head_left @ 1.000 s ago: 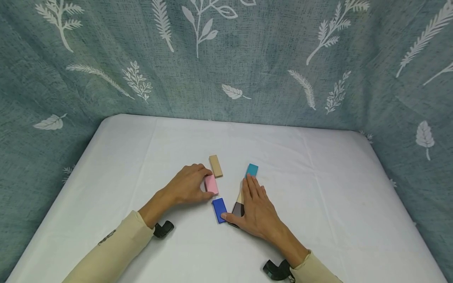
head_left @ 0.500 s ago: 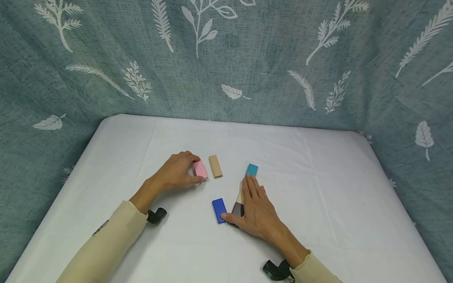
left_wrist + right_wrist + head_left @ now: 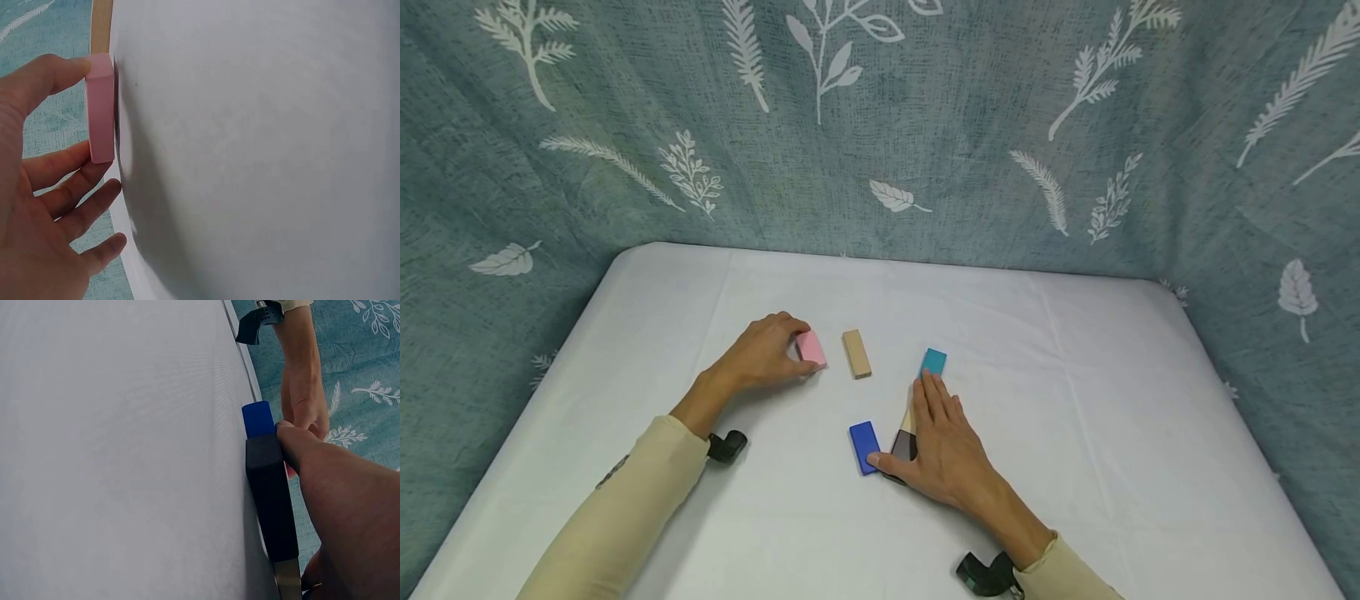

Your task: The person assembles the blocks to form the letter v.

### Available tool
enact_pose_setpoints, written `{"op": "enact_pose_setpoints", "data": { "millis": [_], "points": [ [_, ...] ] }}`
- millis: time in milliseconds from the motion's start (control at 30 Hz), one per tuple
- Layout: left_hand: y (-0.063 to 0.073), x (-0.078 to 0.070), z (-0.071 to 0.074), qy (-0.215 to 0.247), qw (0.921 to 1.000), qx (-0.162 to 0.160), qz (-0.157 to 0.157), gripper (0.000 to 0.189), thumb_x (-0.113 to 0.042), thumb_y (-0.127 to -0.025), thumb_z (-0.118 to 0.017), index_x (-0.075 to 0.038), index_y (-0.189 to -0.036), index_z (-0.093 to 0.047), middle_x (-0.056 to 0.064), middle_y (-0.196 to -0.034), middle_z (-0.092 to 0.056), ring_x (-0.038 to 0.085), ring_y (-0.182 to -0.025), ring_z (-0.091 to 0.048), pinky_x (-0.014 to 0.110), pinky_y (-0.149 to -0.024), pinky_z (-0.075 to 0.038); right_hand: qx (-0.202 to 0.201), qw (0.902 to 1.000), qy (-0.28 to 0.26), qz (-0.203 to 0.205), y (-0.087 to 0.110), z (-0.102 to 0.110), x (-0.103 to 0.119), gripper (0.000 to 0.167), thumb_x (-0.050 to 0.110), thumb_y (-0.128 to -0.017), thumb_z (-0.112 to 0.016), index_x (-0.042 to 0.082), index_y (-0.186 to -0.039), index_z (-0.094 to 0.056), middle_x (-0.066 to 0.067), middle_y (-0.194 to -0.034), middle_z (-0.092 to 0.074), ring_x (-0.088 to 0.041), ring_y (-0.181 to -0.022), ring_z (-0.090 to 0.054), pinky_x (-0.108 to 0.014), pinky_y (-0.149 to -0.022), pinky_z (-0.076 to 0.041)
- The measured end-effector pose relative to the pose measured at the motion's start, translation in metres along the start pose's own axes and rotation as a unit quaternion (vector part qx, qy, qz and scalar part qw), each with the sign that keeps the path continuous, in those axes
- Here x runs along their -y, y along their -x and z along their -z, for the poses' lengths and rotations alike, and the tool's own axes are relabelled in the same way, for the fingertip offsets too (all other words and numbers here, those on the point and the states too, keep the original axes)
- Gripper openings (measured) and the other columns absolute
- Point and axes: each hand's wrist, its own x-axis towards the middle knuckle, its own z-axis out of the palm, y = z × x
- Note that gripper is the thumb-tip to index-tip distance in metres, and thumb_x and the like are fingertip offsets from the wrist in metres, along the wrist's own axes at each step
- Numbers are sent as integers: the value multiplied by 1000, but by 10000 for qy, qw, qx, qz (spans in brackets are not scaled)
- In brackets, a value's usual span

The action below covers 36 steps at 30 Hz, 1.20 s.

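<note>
My left hand point(image 3: 760, 354) pinches a pink block point(image 3: 811, 348) between thumb and fingertips, left of a plain tan block point(image 3: 857, 354). In the left wrist view the pink block point(image 3: 101, 119) stands lengthwise between the thumb and the first fingers; the other fingers are spread. My right hand point(image 3: 951, 454) lies with straight fingers over a dark grey block point(image 3: 904, 446) and a pale block point(image 3: 910, 417), both partly hidden. Its fingertips reach the near end of a teal block point(image 3: 934, 361). The right thumb rests at the edge of a blue block point(image 3: 862, 446).
A white cloth covers the table point(image 3: 1075, 467). Behind it hangs a blue-green curtain point(image 3: 970, 125) with white leaf prints. Each wrist wears a black camera; the left one point(image 3: 727, 447) sits just above the cloth.
The left hand has carried the pink block away from beside the blue block, leftward and farther back, past the tan block. The right hand and the other blocks have stayed in place.
</note>
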Motion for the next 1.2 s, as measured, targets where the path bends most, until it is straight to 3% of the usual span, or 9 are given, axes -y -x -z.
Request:
{"op": "enact_pose_setpoints", "data": {
  "millis": [667, 1200],
  "points": [
    [-4, 1, -2, -47, 9998, 89, 168, 70, -39, -82, -80, 1, -135, -59, 19, -132, -57, 34, -123, -52, 52, -106, -41, 40, 10000, 1, -1, 0, 0, 0, 125, 84, -81, -54, -7, -158, -16, -25, -165, -10, -37, -153, -8, -59, -119, -20],
    [-22, -13, -2, 414, 9989, 192, 45, 109, -58, -77, -80, -4, -157, -29, 20, -158, -33, 38, -143, -34, 57, -114, -31, 51, 10000, -36, 10, 0, 0, -1, 124, 84, -82, -53, -7, -158, -17, -25, -165, -9, -36, -154, -6, -58, -119, -19]
  ]
}}
